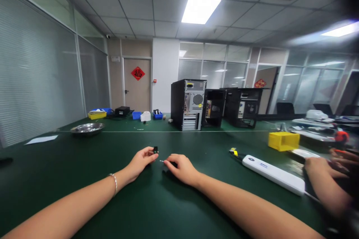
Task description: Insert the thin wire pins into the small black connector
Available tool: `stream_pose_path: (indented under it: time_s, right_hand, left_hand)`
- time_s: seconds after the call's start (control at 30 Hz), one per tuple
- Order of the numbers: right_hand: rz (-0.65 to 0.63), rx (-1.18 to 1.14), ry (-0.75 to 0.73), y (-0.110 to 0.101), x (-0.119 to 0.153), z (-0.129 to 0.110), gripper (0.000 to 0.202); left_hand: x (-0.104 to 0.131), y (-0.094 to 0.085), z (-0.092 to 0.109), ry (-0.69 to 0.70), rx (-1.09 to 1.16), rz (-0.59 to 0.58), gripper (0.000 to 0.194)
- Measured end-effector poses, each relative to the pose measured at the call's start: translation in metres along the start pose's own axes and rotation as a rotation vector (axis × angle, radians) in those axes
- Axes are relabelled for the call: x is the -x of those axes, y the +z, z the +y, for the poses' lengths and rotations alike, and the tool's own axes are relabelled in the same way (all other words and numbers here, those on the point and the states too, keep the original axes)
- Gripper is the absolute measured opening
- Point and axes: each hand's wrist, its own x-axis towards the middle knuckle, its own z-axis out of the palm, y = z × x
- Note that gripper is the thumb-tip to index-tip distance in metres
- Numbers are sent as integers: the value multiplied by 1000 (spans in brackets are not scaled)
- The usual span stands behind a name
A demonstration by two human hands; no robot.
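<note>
Over the middle of the green table [134,209], my left hand [141,162] pinches a small black block [155,150] between thumb and fingers. Its exact kind is too small to make out. To the right of it, my right hand [181,168] is closed on a thin, short, light-coloured piece [161,161] whose tip pokes out toward the left hand. What that piece is cannot be told. A small gap separates the two hands, and the two held things do not touch.
A white power strip [273,173] lies to the right, near a yellow bin [284,141] and a co-worker's hands [322,168]. Computer cases [189,104] stand at the back. A metal bowl [87,129] and paper [41,139] lie left; blue bins [137,115] sit behind.
</note>
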Motion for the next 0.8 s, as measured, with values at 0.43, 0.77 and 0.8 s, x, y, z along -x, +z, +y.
stream_pose_path:
  time_s: [0.43, 0.77, 0.8]
  right_hand:
    - [0, -20, 11, -1, -1, 2, 30]
    - [-6, -24, 16, -1, 0, 1, 31]
    - [-2, -22, 19, -1, 0, 0, 30]
  left_hand:
    - [1, 2, 2, -34, -58, 6, 42]
    - [0, -1, -1, -88, -14, -16, 46]
    - [0, -2, -2, -75, 6, -21, 46]
